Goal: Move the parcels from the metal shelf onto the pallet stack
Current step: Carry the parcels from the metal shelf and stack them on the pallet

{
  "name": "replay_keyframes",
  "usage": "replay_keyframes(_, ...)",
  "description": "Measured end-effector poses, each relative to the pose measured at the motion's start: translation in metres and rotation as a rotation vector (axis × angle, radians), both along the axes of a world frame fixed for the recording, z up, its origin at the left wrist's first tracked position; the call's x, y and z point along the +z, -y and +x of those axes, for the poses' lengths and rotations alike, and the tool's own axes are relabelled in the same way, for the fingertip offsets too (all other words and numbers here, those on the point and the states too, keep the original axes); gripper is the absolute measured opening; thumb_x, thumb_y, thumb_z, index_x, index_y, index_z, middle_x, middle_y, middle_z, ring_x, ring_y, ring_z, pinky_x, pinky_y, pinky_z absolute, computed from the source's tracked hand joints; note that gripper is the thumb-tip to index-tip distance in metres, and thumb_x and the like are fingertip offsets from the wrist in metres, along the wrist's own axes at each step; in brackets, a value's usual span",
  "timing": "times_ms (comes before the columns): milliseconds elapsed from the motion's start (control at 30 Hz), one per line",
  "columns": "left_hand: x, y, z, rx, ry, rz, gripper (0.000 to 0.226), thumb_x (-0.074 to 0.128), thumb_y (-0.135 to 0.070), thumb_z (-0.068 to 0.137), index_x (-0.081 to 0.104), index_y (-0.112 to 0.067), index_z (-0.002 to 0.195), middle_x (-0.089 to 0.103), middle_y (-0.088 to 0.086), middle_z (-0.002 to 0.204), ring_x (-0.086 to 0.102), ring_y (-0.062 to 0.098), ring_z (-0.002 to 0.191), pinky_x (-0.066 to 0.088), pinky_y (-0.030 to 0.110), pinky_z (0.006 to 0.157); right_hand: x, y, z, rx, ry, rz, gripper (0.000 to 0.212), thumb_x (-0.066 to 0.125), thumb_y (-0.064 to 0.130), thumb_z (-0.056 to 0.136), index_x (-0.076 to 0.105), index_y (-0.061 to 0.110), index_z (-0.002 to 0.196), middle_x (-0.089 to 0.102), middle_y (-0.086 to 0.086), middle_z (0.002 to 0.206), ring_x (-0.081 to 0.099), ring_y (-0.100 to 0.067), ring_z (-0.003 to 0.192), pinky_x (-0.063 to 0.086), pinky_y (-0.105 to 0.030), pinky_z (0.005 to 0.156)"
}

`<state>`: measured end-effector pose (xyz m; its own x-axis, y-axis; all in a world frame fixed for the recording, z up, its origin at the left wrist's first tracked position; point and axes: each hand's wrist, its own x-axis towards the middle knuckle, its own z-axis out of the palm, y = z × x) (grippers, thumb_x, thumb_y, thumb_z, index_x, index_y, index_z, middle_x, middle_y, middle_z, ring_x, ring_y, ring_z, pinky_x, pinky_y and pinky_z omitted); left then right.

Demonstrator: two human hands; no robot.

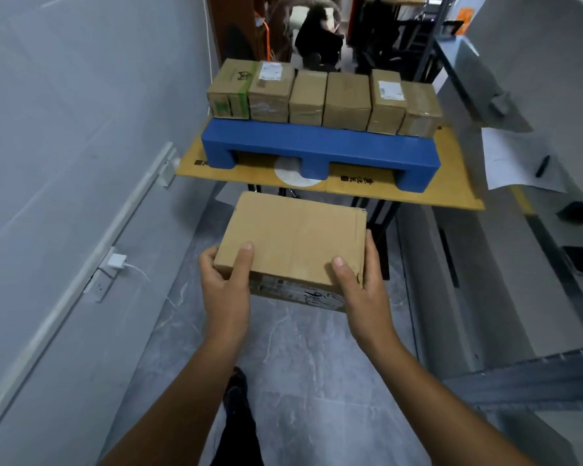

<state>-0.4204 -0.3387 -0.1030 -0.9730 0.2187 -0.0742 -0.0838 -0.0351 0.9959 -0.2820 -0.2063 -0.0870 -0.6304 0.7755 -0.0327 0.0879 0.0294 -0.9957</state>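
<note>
I carry a flat brown cardboard parcel (293, 237) in both hands, level, in front of me. My left hand (226, 284) grips its near left corner, thumb on top. My right hand (360, 284) grips its near right corner, thumb on top too. Ahead stands a blue pallet (317, 146) on a cardboard sheet (451, 183). Several brown parcels (347, 100) stand in a row along the pallet's far side. The carried parcel hangs short of the pallet's near edge, lower than it. The grey metal shelf (519, 375) runs along my right.
A grey wall (64, 163) with a white charger (117, 260) closes the left side. On the shelf lie white paper (509, 163), a pen (542, 166) and dark items. Black chairs and clutter (320, 38) stand behind the pallet. My foot (236, 391) is on the grey floor.
</note>
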Motion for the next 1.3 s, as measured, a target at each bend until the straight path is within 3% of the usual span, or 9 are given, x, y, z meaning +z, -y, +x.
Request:
replay_keyframes(100, -0.006, -0.006, -0.057, -0.027, 0.005, 0.027, 0.045, 0.072, -0.049, 0.091, 0.060, -0.028, 0.130, 0.073, -0.012, 0.111, 0.070, -0.005, 0.094, 0.053, 0.010, 0.071, -0.002, -0.009, -0.057, -0.010, 0.021, -0.002, 0.102, 0.062, 0.076, 0.078, 0.019, 0.045, 0.165, 0.040, 0.025, 0.159, 0.045, 0.007, 0.140, 0.044, -0.023, 0.112)
replay_keyframes(167, 0.000, -0.011, -0.097, -0.047, 0.018, 0.039, 0.048, 0.071, -0.057, 0.085, 0.062, -0.038, 0.128, 0.073, -0.015, 0.114, 0.070, -0.004, 0.099, 0.053, 0.010, 0.073, 0.001, -0.012, -0.096, -0.028, 0.034, 0.006, 0.102, 0.062, 0.076, 0.078, 0.020, 0.044, 0.165, 0.041, 0.022, 0.160, 0.045, 0.003, 0.142, 0.044, -0.031, 0.115)
replay_keyframes(400, 0.016, -0.020, -0.224, -0.088, 0.015, 0.061, 0.042, 0.071, -0.060, 0.082, 0.062, -0.046, 0.121, 0.074, -0.023, 0.106, 0.071, -0.003, 0.097, 0.053, 0.010, 0.072, 0.013, -0.026, -0.218, -0.036, 0.045, 0.050, 0.087, 0.059, 0.076, 0.079, 0.022, 0.054, 0.156, 0.047, 0.062, 0.118, 0.049, 0.029, 0.115, 0.044, -0.015, 0.093)
replay_keyframes(533, 0.011, -0.031, -0.265, -0.085, 0.035, 0.063, 0.038, 0.071, -0.052, 0.089, 0.063, -0.041, 0.125, 0.074, -0.024, 0.108, 0.071, -0.003, 0.098, 0.053, 0.009, 0.073, 0.012, -0.035, -0.262, -0.051, 0.053, 0.004, 0.068, 0.059, 0.075, 0.080, 0.037, 0.059, 0.142, 0.056, 0.051, 0.118, 0.056, 0.020, 0.115, 0.048, -0.022, 0.093)
replay_keyframes(633, 0.002, -0.047, -0.292, -0.088, 0.046, 0.062, 0.027, 0.069, -0.043, 0.097, 0.063, -0.042, 0.123, 0.074, -0.025, 0.108, 0.071, -0.004, 0.099, 0.052, 0.008, 0.073, 0.008, -0.052, -0.290, -0.047, 0.053, -0.002, 0.074, 0.059, 0.074, 0.080, 0.041, 0.051, 0.148, 0.059, 0.043, 0.125, 0.058, 0.015, 0.118, 0.051, -0.017, 0.088)
replay_keyframes(733, -0.008, -0.066, -0.322, -0.078, 0.053, 0.051, 0.037, 0.069, -0.051, 0.092, 0.063, -0.039, 0.127, 0.074, -0.025, 0.111, 0.070, -0.005, 0.101, 0.052, 0.008, 0.076, -0.004, -0.074, -0.319, -0.017, 0.052, -0.014, 0.077, 0.060, 0.070, 0.083, 0.043, 0.045, 0.154, 0.061, 0.034, 0.133, 0.058, 0.012, 0.122, 0.052, -0.010, 0.086)
replay_keyframes(833, -0.019, -0.090, -0.354, -0.071, 0.042, 0.021, 0.053, 0.067, -0.063, 0.082, 0.064, -0.039, 0.129, 0.074, -0.023, 0.114, 0.069, -0.004, 0.104, 0.052, 0.008, 0.077, -0.019, -0.101, -0.352, 0.006, 0.055, -0.031, 0.074, 0.060, 0.070, 0.085, 0.043, 0.048, 0.153, 0.060, 0.028, 0.140, 0.058, 0.008, 0.126, 0.050, -0.008, 0.089)
replay_keyframes(1067, -0.035, -0.153, -0.441, -0.120, 0.074, -0.057, 0.045, 0.074, -0.060, 0.076, 0.063, -0.050, 0.119, 0.072, -0.026, 0.115, 0.070, -0.001, 0.106, 0.056, 0.017, 0.082, -0.052, -0.170, -0.438, 0.027, 0.027, -0.104, 0.089, 0.062, 0.070, 0.083, 0.031, 0.043, 0.162, 0.051, 0.020, 0.155, 0.051, 0.006, 0.137, 0.046, -0.010, 0.100)
replay_keyframes(1300, -0.055, -0.211, -0.523, -0.100, 0.096, -0.122, 0.056, 0.079, -0.052, 0.077, 0.060, -0.034, 0.127, 0.071, -0.017, 0.118, 0.070, 0.006, 0.106, 0.057, 0.024, 0.081, -0.074, -0.232, -0.514, 0.060, 0.042, -0.128, 0.087, 0.064, 0.064, 0.086, 0.031, 0.040, 0.163, 0.048, 0.019, 0.157, 0.048, 0.003, 0.140, 0.043, -0.025, 0.115)
